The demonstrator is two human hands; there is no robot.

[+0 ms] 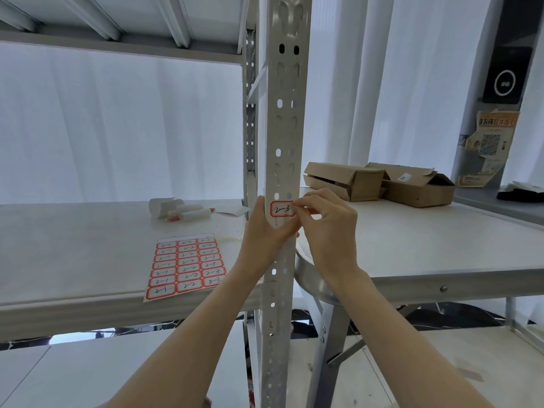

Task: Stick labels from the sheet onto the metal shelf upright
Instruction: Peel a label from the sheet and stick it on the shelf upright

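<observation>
Head view, lower left first: how far has the label sheet (186,267) got?
— It lies flat on the shelf board (88,260), near its front edge. The top row looks peeled bare, and the red-bordered rows below are still full. So I'd judge the job is early, with most labels left to stick.
— And at centre frame?
— The left hand (265,231) grips the upright (284,128), with the thumb lying across the upright's face just under the label (282,208). That label, marked 2-3, sits on the face level with the shelf board. The right hand (326,228) pinches its right end between thumb and forefinger. I can't tell if it's fully pressed down.
— Are any other labels on the upright?
— I can't see any, above or below.
— What about edges?
— The label nearly spans the narrow face, so its ends sit close to the corners. A slot hole lies just above it.
— And room to move?
— There's bare upright above. The cardboard boxes (379,184) at right stand well apart from the hands.
</observation>
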